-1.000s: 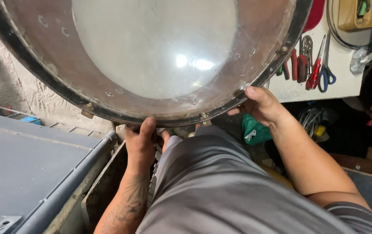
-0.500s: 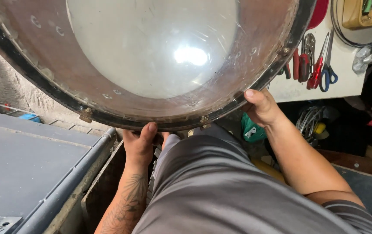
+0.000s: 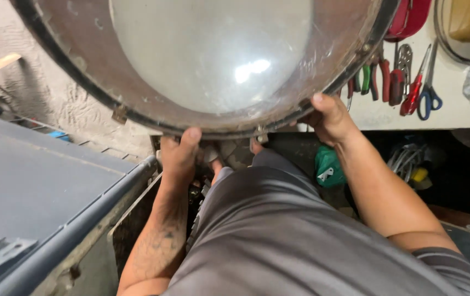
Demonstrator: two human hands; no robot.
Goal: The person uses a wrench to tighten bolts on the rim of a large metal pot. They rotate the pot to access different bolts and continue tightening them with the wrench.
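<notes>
Head camera looks down over the person's grey shirt (image 3: 300, 235), which fills the lower middle of the view. On each side of it one bare forearm goes up and forward.

Left hand (image 3: 179, 156) is closed on the bottom rim of a large round drum with a dark metal hoop, brown inner wall and pale translucent skin (image 3: 207, 55). The thumb lies over the hoop and the other fingers go under it, hidden, so the hand carries the weight from below. Right hand (image 3: 331, 118) grips the same rim further to the right and a little higher, thumb on the front edge. With two hands apart on the rim, the drum seems kept steady and tilted, its open inside facing the camera. It is held up in the air in front of the chest and covers most of the upper picture.

Beside the left arm stands a dark grey plastic bin with a flat lid (image 3: 43, 197). Behind the right arm a small green object (image 3: 328, 167) lies in the shadow.

Further back, on a white wall board (image 3: 454, 118), hang red-handled pliers (image 3: 413, 90) and blue-handled scissors (image 3: 429, 98), near the drum's right edge. A rough pale wall (image 3: 54, 115) is behind the bin.
</notes>
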